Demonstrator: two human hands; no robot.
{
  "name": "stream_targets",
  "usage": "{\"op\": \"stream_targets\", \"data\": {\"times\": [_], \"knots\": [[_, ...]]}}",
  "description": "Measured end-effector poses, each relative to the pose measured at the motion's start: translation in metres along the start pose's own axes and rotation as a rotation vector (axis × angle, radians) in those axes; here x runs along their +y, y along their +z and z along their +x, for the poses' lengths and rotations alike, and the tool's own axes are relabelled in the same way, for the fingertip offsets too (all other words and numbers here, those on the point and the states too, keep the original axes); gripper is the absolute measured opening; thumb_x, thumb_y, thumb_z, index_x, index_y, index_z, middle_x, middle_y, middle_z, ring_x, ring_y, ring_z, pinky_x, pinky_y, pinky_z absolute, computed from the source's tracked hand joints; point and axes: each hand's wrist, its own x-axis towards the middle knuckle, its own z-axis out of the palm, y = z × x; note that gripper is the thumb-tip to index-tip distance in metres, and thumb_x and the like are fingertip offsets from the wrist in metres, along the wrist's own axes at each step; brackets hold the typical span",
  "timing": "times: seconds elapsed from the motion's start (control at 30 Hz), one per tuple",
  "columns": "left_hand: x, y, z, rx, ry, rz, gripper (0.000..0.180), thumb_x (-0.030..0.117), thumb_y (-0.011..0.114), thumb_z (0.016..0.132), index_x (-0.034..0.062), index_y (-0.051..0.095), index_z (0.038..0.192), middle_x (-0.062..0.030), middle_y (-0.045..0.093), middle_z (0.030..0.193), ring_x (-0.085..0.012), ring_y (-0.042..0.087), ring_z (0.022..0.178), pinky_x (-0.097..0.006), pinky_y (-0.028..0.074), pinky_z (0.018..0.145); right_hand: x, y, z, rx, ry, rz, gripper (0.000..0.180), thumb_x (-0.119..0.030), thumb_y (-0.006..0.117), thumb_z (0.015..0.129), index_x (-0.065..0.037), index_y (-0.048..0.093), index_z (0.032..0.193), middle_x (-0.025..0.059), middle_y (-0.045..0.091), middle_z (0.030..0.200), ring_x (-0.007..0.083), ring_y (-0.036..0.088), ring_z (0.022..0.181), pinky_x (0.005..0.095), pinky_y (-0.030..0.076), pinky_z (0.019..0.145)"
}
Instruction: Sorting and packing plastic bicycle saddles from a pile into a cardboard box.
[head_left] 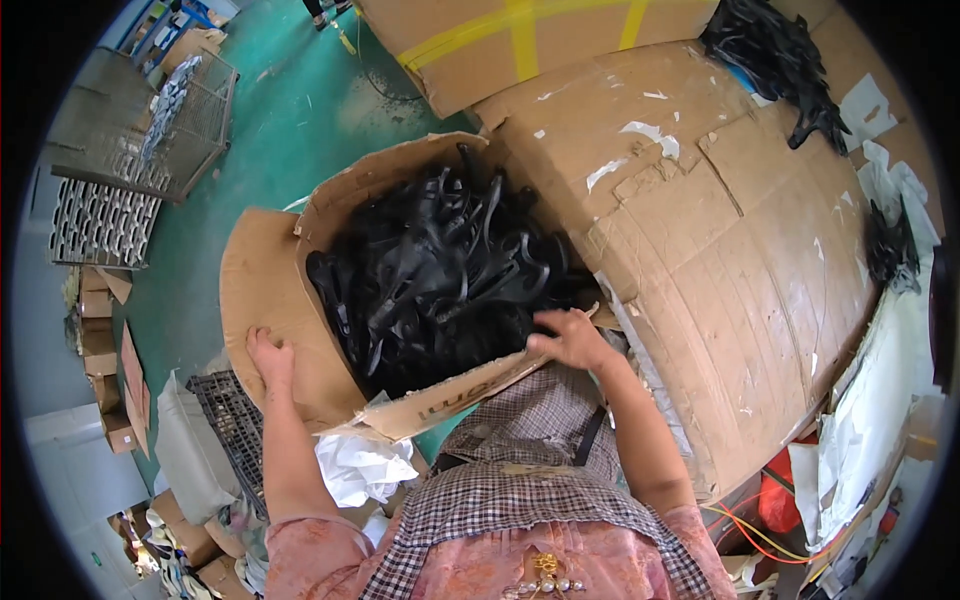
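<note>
An uncovered cardboard box stands in front of me, heaped with black moulded plastic pieces, curved and tangled together. My left hand lies on the box's folded-out left flap, fingers apart and slightly bent. At the near right corner, my right hand grips the box's rim, its thumb and fingers about the edge close to the black pieces. Some right fingertips are hidden. No black piece shows in either hand.
A large cardboard-covered stack stands close on the right, with black pieces on top. Behind is a yellow-taped carton. Wire cages stand far left on the green floor. A black crate is near my left arm.
</note>
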Motion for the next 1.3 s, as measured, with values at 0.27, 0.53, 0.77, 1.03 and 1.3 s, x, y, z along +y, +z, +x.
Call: {"op": "stream_targets", "data": {"times": [0.27,0.53,0.77,1.03,1.3], "knots": [[-0.001,-0.023,0.008,-0.01,-0.053,-0.016,0.044,0.012,0.063,0.064,-0.0039,0.052,0.104,-0.0233,0.044,0.118,-0.0355,0.04,0.112,-0.037,0.032,0.096,-0.012,0.036,-0.021,0.122,-0.205,-0.256,0.024,-0.028,0.068,0.063,-0.008,0.056,0.058,0.0045,0.056,0.062,0.0226,0.051,0.066,0.0343,0.039,0.064],[0.036,-0.082,-0.026,-0.055,-0.003,-0.15,0.048,0.013,0.063,0.07,-0.0009,0.047,0.112,-0.0209,0.054,0.108,-0.0355,0.05,0.102,-0.04,0.038,0.089,-0.017,0.032,-0.024,0.101,-0.189,-0.27,0.021,-0.028,0.065,0.066,-0.008,0.058,0.063,0.0044,0.057,0.065,0.0216,0.053,0.07,0.0334,0.039,0.067],[-0.072,-0.075,-0.037,-0.225,-0.182,-0.284,0.023,0.01,0.062,0.069,-0.0027,0.059,0.088,-0.0181,0.062,0.083,-0.0317,0.06,0.081,-0.039,0.045,0.073,-0.039,0.075,-0.06,0.329,-0.021,-0.361,0.017,-0.021,0.064,0.066,-0.008,0.056,0.06,0.0058,0.055,0.064,0.0228,0.053,0.07,0.0346,0.038,0.067],[-0.275,-0.027,-0.067,-0.176,-0.341,-0.439,0.028,0.007,0.059,0.072,-0.0012,0.059,0.099,-0.0155,0.063,0.088,-0.0215,0.06,0.081,-0.034,0.046,0.071,-0.177,0.227,-0.081,-0.122,-0.425,-0.855,0.009,-0.02,0.056,0.059,-0.012,0.06,0.059,0.0036,0.056,0.06,0.0209,0.054,0.067,0.038,0.039,0.059],[-0.245,0.02,-0.056,-0.257,-0.232,0.226,0.024,0.018,0.062,0.073,-0.0034,0.061,0.084,-0.022,0.061,0.08,-0.0372,0.059,0.076,-0.041,0.046,0.067,-0.209,0.269,-0.075,-0.231,-0.378,-0.52,0.009,-0.02,0.052,0.068,-0.014,0.057,0.065,-0.0021,0.056,0.068,0.0148,0.052,0.073,0.0307,0.037,0.067]]}}
